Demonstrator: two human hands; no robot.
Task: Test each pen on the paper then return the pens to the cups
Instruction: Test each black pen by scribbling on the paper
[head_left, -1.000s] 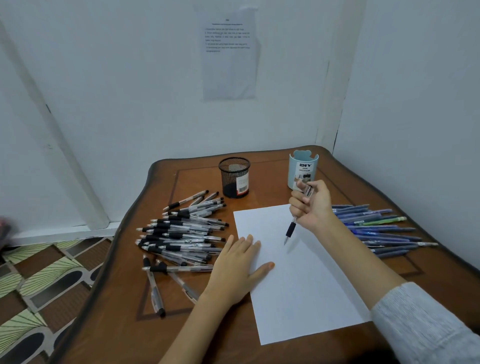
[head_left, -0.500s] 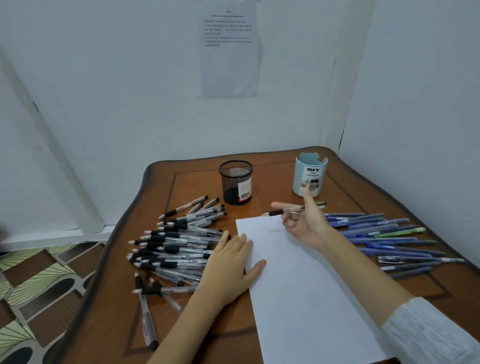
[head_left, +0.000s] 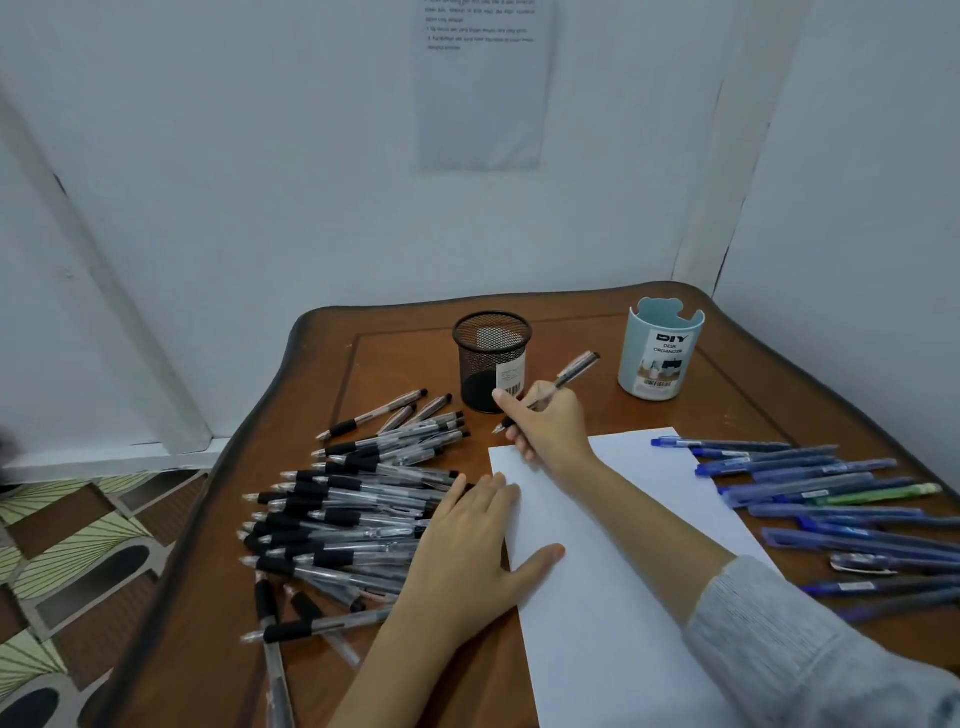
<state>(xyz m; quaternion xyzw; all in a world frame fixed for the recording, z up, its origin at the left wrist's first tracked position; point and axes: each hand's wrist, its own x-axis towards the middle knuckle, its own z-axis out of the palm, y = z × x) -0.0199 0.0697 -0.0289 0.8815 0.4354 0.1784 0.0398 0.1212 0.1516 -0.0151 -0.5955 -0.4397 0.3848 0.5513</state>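
Observation:
My right hand grips a black-grip clear pen above the far left corner of the white paper, tip pointing down-left, just in front of the black mesh cup. My left hand lies flat with straight fingers on the paper's left edge. Several black-grip pens are heaped to the left. Several blue pens lie to the right. The light blue DIY cup stands at the back right. Both cups look empty.
The wooden table sits in a corner between white walls. Its left edge drops to a patterned floor. A printed sheet hangs on the wall behind.
My right hand carried the pen from the paper's upper right leftward to just in front of the mesh cup. The left hand stayed pressed on the paper. The camera tilted down.

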